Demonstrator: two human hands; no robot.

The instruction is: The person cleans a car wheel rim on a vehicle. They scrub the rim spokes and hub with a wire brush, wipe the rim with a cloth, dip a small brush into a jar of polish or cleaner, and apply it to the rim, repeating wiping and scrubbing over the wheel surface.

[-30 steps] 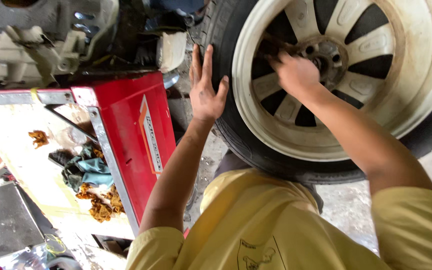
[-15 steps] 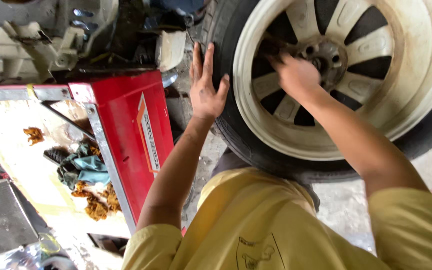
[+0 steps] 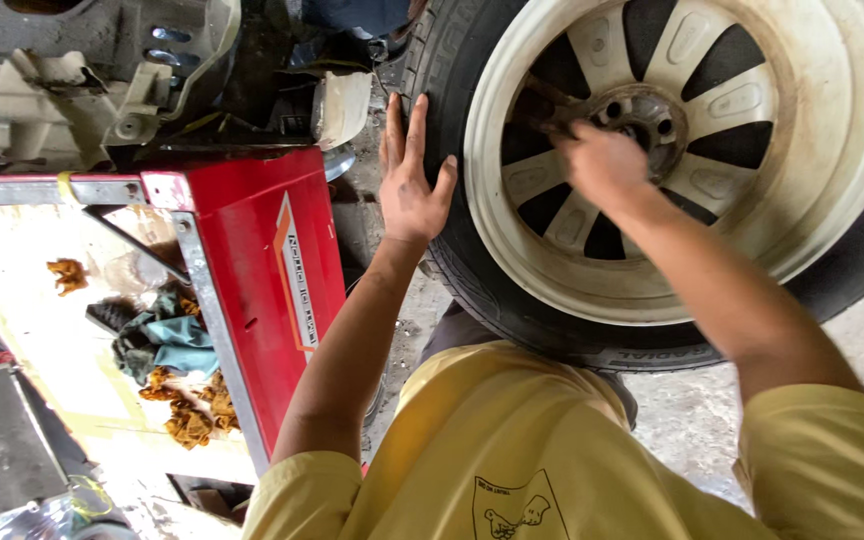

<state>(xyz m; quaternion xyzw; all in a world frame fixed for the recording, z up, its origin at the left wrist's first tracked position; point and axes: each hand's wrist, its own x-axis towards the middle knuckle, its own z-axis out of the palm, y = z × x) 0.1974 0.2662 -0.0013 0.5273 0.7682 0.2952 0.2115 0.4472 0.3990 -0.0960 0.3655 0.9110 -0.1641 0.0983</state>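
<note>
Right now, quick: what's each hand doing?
Left hand: open, palm flat against the tyre.
Right hand: at the wheel hub, closed; what it grips cannot be told.

Person seen from above: clothing and bare limbs.
Yellow short-sleeved shirt (image 3: 512, 440) with a small dark line-drawn emblem on the chest; both forearms uncovered; left hand (image 3: 412, 185) and right hand (image 3: 602, 160) ungloved, without rings or watch.

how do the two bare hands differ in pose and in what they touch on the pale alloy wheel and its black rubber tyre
The left hand lies flat and open, fingers spread, on the black rubber tyre; the right hand is curled at the hub of the pale alloy wheel. The left hand shows nothing in it; the right hand seems to grip a thin dark tool, largely hidden. Both are bare and reach forward from yellow sleeves.
</note>
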